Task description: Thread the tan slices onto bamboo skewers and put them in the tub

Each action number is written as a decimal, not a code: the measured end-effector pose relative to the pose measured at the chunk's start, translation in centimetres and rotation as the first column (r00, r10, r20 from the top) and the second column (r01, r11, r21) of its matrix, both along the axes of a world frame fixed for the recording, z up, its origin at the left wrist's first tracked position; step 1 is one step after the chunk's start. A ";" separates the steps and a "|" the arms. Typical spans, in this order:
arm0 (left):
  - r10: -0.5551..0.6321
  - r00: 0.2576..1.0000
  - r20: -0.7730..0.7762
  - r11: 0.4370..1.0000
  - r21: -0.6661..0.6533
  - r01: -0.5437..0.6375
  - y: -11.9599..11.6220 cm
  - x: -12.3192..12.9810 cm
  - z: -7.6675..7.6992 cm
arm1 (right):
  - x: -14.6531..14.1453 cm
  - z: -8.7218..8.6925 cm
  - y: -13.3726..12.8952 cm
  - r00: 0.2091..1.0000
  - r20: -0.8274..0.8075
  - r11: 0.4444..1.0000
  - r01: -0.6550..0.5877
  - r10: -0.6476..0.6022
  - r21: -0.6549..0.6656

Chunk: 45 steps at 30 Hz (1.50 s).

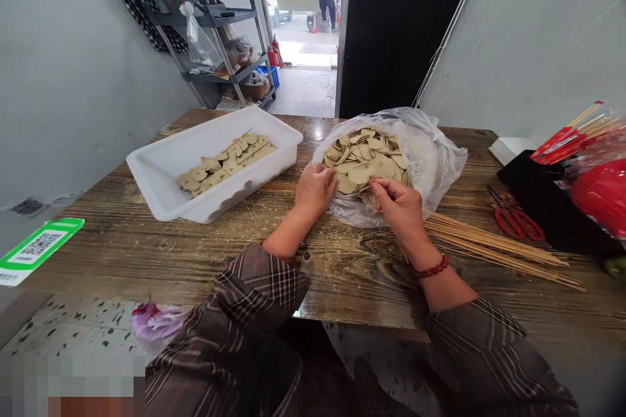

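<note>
Your left hand point(315, 187) curls at the beige slices point(360, 172), grip unclear | your right hand point(397, 203) pinches thumb to forefinger above them (anything held is too small to tell) | slices lie in the clear plastic bag point(433, 150), right of the white tub point(244, 189); bamboo skewers point(499, 242) near your right wrist

**Crinkly plastic, streaky wood**

The bench point(352, 290) is streaky, slightly shiny wood. The tub point(244, 185) is smooth plastic. The bag point(433, 150) is thin, crinkly, shiny plastic. The sticks point(490, 238) look wooden. The flat slices point(362, 173) look dull.
</note>
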<state>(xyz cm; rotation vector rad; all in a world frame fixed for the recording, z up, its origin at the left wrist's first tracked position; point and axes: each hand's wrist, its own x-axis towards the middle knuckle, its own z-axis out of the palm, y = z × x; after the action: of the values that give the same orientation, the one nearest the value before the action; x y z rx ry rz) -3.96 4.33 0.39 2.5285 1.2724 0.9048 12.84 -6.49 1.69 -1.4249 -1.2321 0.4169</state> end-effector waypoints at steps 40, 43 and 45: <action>0.354 0.324 0.878 0.754 -0.472 0.456 0.3 -2.1 2.5 | -1.4 -0.8 -1.2 0.935 0.225 0.959 -0.248 0.274 -0.137; 0.349 0.324 0.879 0.763 -0.467 0.446 0.3 -2.2 2.6 | -1.4 -1.0 -1.2 0.930 0.246 0.960 -0.248 0.274 -0.131; 0.341 0.330 0.880 0.770 -0.463 0.440 0.2 -2.2 2.7 | -1.4 -1.1 -1.2 0.928 0.247 0.959 -0.252 0.278 -0.132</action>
<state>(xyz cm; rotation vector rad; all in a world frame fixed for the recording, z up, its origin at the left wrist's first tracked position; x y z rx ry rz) -6.15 4.57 3.08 1.0162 0.7904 1.3139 11.48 -7.68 0.55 -1.4334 -1.6512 0.4886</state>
